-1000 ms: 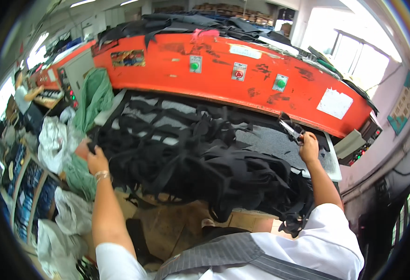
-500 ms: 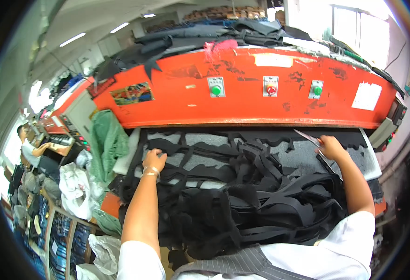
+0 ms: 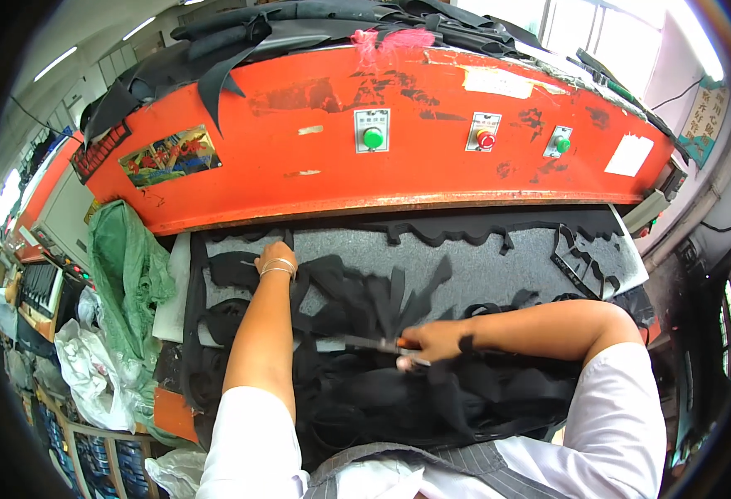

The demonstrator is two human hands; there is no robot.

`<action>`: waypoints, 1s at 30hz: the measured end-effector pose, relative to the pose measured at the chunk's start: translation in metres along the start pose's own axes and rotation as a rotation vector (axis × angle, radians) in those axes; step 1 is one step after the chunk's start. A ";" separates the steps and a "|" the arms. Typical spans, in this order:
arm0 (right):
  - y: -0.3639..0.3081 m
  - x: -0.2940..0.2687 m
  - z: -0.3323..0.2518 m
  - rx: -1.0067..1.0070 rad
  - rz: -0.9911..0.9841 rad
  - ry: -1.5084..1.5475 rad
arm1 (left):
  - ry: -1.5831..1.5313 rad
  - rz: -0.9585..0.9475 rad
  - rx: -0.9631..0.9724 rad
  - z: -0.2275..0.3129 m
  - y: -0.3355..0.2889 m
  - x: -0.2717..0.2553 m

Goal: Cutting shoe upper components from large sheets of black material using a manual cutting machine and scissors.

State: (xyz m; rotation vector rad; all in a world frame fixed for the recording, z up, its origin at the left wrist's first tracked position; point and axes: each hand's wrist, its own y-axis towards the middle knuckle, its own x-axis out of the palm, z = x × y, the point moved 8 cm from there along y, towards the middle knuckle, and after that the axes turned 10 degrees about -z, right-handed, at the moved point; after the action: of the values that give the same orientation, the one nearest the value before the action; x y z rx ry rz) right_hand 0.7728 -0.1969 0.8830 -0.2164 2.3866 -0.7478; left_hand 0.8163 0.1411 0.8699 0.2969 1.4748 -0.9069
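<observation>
My left hand (image 3: 277,258), with a band at the wrist, is closed on a black fabric scrap (image 3: 234,268) at the left of the grey bed. My right hand (image 3: 436,342) grips scissors (image 3: 372,342) with an orange-coloured handle; their blades point left over the black strips. Motion blur hides whether the blades are apart or together. Between my hands, loose strips (image 3: 369,291) lie bunched and tangled. A large heap of black cut strips (image 3: 374,403) fills the near side, against my body. Part of it is hidden under my right forearm.
An orange press (image 3: 315,170) with green and red buttons spans the far side. Its grey bed (image 3: 465,262) carries a wavy-edged black sheet (image 3: 515,224) and a narrow black frame (image 3: 577,270). Green sacking (image 3: 124,266) and a white plastic bag (image 3: 91,374) stand at the left.
My right hand has swung the scissors from the far right to the near middle. The tangled strips have shifted nearer and left, baring more grey bed. My left hand stays at the left; the view has shifted.
</observation>
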 end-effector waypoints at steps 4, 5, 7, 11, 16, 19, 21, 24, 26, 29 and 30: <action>-0.008 -0.006 -0.048 0.016 -0.145 -0.213 | -0.391 0.223 0.257 -0.010 0.012 -0.001; -0.005 -0.023 -0.059 0.009 -0.067 -0.245 | -0.656 0.230 0.339 -0.033 0.020 -0.001; 0.003 -0.074 -0.076 0.146 0.212 -0.172 | -1.283 -0.208 0.400 -0.067 0.039 0.029; 0.032 -0.133 -0.080 0.483 0.269 -0.209 | -1.459 -0.441 0.422 -0.070 0.004 0.041; 0.150 -0.105 -0.076 0.548 -0.039 0.339 | -0.949 -0.231 0.600 -0.105 -0.009 0.009; 0.205 -0.093 -0.097 0.505 -0.107 0.399 | -0.666 -0.124 0.591 -0.105 -0.033 -0.012; 0.230 -0.096 -0.127 0.526 -0.039 0.340 | -0.613 -0.102 0.569 -0.127 -0.023 -0.014; 0.210 -0.092 -0.157 0.559 0.018 0.095 | -0.630 -0.117 0.701 -0.143 -0.020 -0.023; 0.193 -0.082 -0.145 0.576 -0.036 -0.109 | -0.709 0.101 0.576 -0.158 -0.016 -0.059; 0.185 -0.024 -0.173 0.255 -0.093 -0.540 | -0.460 0.865 0.241 -0.216 -0.029 -0.112; 0.180 -0.011 -0.187 0.232 -0.103 -0.545 | -0.417 0.769 0.069 -0.233 -0.016 -0.106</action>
State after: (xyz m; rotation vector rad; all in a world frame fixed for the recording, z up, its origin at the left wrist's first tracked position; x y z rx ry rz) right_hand 0.6729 0.0415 0.9079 -0.3927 1.7715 -0.8754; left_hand 0.6539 0.3251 0.9433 0.6299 0.8301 -0.3575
